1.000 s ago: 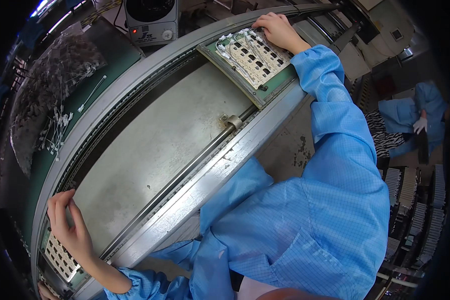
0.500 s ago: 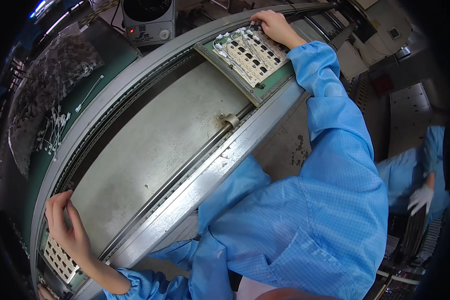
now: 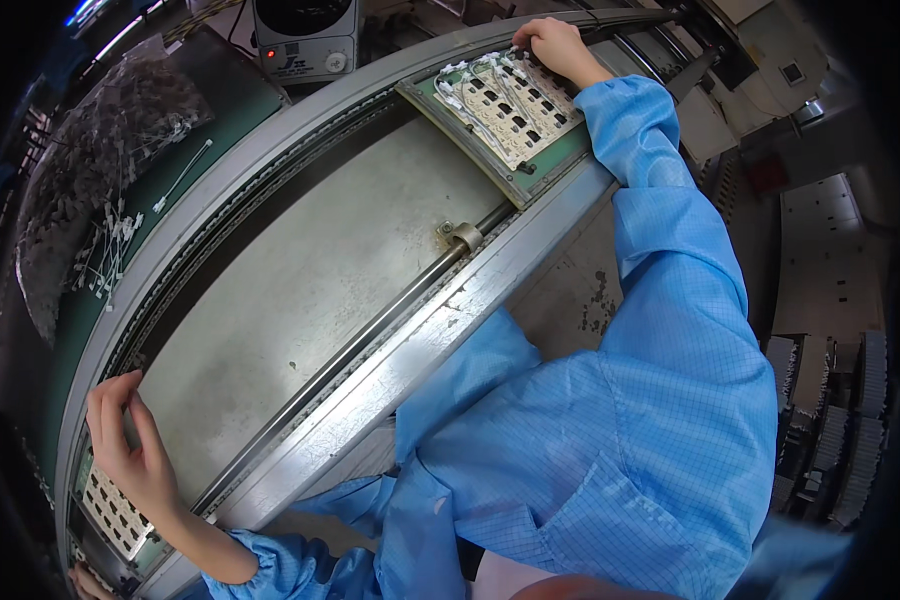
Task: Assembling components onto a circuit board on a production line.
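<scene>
My right hand (image 3: 562, 50) is at the far side of the conveyor, fingertips pinched together at the far edge of a cream panel (image 3: 515, 108) with rows of black parts. White-ended cables (image 3: 478, 85) lie across this panel, which sits on a green carrier plate (image 3: 555, 152). Whether the fingertips hold a cable end is too small to tell. At the lower left, my left hand (image 3: 130, 450) hovers by the outer rail, fingers bent and apart from the thumb, with nothing visible between them. Beneath it is a second cream panel (image 3: 115, 510), partly hidden by my wrist.
Metal conveyor rails (image 3: 370, 400) curve across the view, with a shaft (image 3: 340, 370) alongside. A clear bag of cables (image 3: 110, 140) and loose cables (image 3: 118, 240) lie on a green surface beyond. A grey fan unit (image 3: 307, 60) stands at the back. Another person's hand (image 3: 90, 582) shows at lower left.
Both hands stay in nearly the same places, and the view shifts slightly. At the right, the co-worker with the white glove has moved down, leaving only a blurred blue patch at the lower edge.
</scene>
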### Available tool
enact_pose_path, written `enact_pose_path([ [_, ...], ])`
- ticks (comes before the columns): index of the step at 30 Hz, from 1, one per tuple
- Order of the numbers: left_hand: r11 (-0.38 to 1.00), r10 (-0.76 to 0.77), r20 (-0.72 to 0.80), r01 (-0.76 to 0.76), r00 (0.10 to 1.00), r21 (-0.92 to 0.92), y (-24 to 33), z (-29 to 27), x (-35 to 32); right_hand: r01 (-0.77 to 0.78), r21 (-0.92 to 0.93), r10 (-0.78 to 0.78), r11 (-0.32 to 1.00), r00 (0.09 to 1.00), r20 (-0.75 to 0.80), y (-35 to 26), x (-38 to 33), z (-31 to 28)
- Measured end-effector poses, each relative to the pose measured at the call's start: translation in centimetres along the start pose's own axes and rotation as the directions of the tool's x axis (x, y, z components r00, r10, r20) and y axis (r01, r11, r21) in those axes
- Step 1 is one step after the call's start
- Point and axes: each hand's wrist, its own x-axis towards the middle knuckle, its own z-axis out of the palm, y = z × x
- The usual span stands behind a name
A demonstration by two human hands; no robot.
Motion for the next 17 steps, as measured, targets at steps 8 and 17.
enact_pose_path([
  [8,1.000,0.027,0.007,-0.027,1.000,0.015,0.1,0.1,0.3,0.036,0.127,-0.039,0.991,0.999,0.023,-0.3,0.2,-2.3],
  [17,1.000,-0.005,0.000,0.005,1.000,0.012,0.2,-0.3,0.2,0.355,0.083,-0.353,0.931,0.935,-0.036,-17.9,-9.4,-6.9],
])
